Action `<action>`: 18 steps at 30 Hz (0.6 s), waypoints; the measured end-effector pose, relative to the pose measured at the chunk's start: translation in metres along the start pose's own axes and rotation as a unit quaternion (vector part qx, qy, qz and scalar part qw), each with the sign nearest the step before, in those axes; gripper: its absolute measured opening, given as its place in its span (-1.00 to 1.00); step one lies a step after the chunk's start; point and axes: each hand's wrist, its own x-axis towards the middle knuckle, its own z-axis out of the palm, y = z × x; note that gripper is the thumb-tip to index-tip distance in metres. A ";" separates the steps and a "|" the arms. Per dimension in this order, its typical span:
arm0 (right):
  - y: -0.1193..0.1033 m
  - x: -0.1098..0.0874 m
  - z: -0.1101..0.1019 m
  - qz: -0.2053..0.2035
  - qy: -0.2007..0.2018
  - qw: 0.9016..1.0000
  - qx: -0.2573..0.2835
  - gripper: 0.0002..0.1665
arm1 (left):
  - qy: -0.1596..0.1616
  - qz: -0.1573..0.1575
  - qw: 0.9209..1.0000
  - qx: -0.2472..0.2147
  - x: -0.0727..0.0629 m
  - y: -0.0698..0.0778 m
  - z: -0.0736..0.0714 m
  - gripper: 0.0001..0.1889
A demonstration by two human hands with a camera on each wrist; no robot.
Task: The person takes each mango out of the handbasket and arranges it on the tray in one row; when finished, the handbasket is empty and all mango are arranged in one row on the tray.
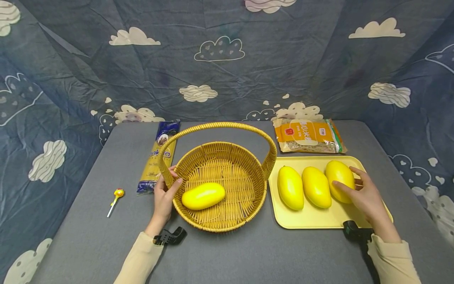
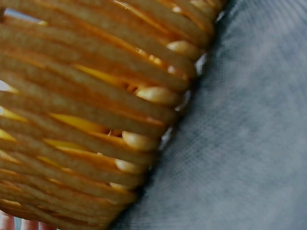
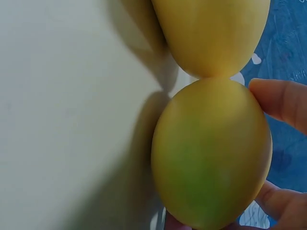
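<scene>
My left hand (image 1: 164, 200) grips the left rim of the wicker basket (image 1: 237, 193) by the foot of its handle, thumb on the inner side. One yellow mango (image 1: 203, 196) lies inside the basket. On the yellow tray (image 1: 315, 220) at the right, my right hand (image 1: 367, 197) holds the rightmost mango (image 1: 339, 177) between thumb and fingers. In the right wrist view this mango (image 3: 211, 153) has a greenish patch and touches its neighbour (image 3: 216, 38). Two more mangoes, a left one (image 1: 291, 188) and a middle one (image 1: 317, 187), lie beside it. Woven basket side (image 2: 86, 105) fills much of the left wrist view.
A blue-and-yellow pasta packet (image 1: 159, 156) lies left of the basket, partly behind its handle. Further left is a lollipop (image 1: 116, 199). Behind the tray lies an orange food packet (image 1: 308, 136). The basket's tall handle (image 1: 220, 125) arches over its opening.
</scene>
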 end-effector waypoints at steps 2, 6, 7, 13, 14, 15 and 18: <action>0.000 0.000 -0.001 0.003 -0.010 1.000 -0.002 0.09 | 0.000 0.000 1.000 -0.001 0.000 0.000 0.000 -0.85; 0.004 0.003 -0.001 0.009 -0.028 1.000 -0.002 0.12 | 0.000 0.000 1.000 -0.002 0.000 0.001 0.000 -0.84; 0.006 0.005 -0.001 0.013 -0.032 0.999 -0.003 0.14 | -0.001 -0.001 1.000 -0.003 0.000 0.001 0.000 -0.83; 0.010 0.008 -0.001 0.020 -0.053 0.998 -0.014 0.16 | -0.002 -0.005 1.000 -0.009 -0.001 0.002 0.000 -0.81; 0.009 0.008 -0.001 0.016 -0.057 0.998 -0.014 0.15 | -0.003 -0.004 1.000 -0.010 -0.001 0.002 0.000 -0.80; 0.008 0.007 -0.002 0.010 -0.061 0.998 -0.014 0.14 | -0.003 -0.004 1.000 -0.010 -0.001 0.002 0.000 -0.81; 0.004 0.003 -0.003 0.000 -0.070 0.997 -0.014 0.11 | -0.003 -0.002 1.000 -0.011 0.000 0.001 0.000 -0.81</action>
